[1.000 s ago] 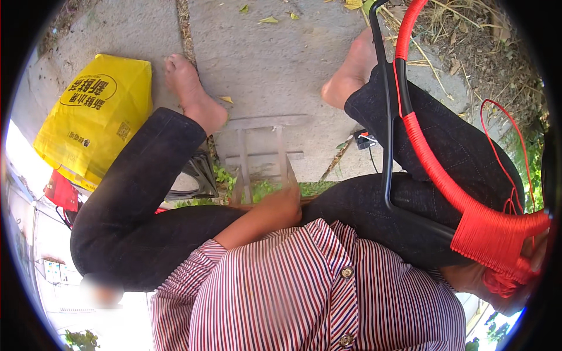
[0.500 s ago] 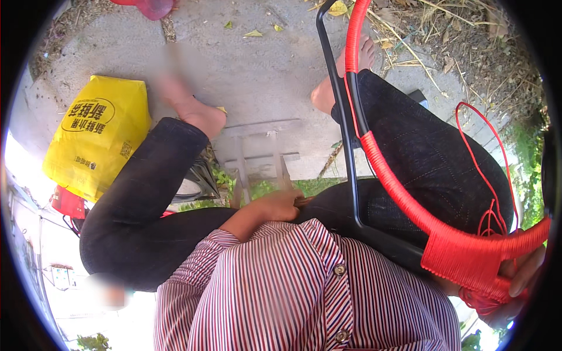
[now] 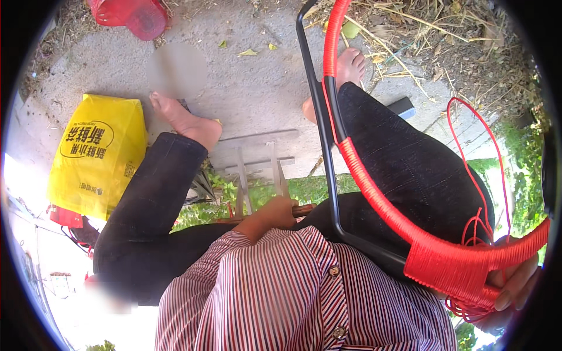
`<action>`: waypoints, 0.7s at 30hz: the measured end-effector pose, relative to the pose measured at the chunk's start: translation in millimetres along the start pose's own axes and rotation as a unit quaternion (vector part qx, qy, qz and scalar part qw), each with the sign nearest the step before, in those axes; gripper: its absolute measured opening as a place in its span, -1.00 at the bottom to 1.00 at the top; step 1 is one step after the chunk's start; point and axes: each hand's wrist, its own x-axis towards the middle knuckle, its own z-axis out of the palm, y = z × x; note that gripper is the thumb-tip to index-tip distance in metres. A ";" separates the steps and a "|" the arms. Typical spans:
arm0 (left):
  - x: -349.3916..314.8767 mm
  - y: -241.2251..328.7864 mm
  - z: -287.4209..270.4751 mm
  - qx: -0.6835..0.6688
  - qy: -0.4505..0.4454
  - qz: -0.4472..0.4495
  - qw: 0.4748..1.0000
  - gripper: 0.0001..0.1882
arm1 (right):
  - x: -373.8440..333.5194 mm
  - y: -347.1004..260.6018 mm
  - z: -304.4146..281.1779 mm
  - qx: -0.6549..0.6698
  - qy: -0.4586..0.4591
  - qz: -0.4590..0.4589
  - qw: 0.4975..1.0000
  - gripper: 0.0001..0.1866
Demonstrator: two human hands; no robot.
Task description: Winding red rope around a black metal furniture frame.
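Note:
A black metal tube frame (image 3: 326,152) leans across my right leg, with a curved bar wrapped in red cord (image 3: 380,190). Toward the lower right, a flat panel of tight red windings (image 3: 436,260) joins the curve. My right hand (image 3: 518,285) is closed around the wrapped part there, beside a loose bundle of red cord (image 3: 465,307); some fingers are hidden. A loop of loose cord (image 3: 490,137) stands out above my right thigh. Between my thighs, my left hand (image 3: 278,212) is closed on a brown rail (image 3: 303,210), its fingertips out of sight.
Pale legs of a stool-like stand (image 3: 275,167) show below the rail. A yellow bag (image 3: 96,155) stands by my left leg. Beyond are a red plastic object (image 3: 137,17), concrete ground (image 3: 252,82) and dry straw (image 3: 433,35). A dark box-like object (image 3: 401,107) lies by my right shin.
The view has shifted, bringing more of the red plastic object and brown rail into sight. The wrapped frame sits slightly further left in view. Both hands keep their holds.

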 end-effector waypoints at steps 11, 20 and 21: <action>53.0 -36.4 61.6 -0.061 -0.058 0.028 0.996 -0.56 | 52.4 41.2 -168.5 0.428 -0.060 0.090 0.897 -0.82; 68.9 -42.7 74.7 -0.066 -0.049 0.049 0.995 -0.63 | 82.8 86.8 -418.5 0.814 -0.112 0.111 0.559 -0.78; 68.3 -41.0 73.8 -0.048 -0.042 0.036 0.997 -0.63 | 81.7 89.4 -432.4 0.827 -0.113 0.104 0.541 -0.78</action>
